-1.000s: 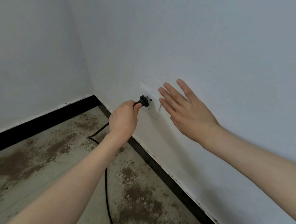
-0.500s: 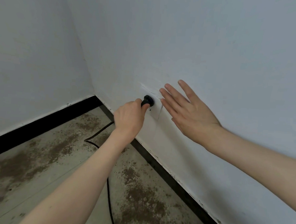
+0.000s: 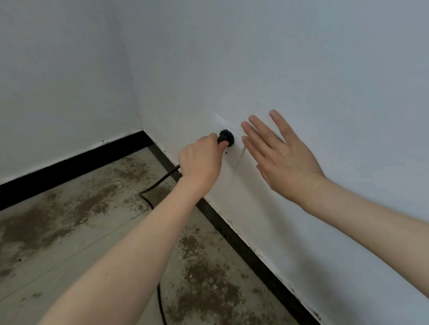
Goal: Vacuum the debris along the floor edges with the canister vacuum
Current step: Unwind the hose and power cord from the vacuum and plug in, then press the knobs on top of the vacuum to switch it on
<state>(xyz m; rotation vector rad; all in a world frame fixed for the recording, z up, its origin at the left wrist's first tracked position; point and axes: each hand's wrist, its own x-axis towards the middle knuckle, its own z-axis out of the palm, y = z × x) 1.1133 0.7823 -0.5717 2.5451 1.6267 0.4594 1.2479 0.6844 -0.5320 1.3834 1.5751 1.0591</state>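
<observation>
My left hand pinches a black plug that sits against the white wall outlet low on the right wall. Its black cord drops from under my hand to the floor and runs back toward me beneath my left forearm. To the right of the outlet, my right hand is spread flat, fingers straight, against or just off the wall. Brown debris lies scattered over the grey floor near the wall edges. The canister vacuum is out of view.
Two white walls meet in a corner at the upper left. A black baseboard runs along both walls at floor level. The floor is stained in patches on the left.
My left hand has pushed the plug forward from just off the outlet to flat against it. The right hand has stayed beside the outlet.
</observation>
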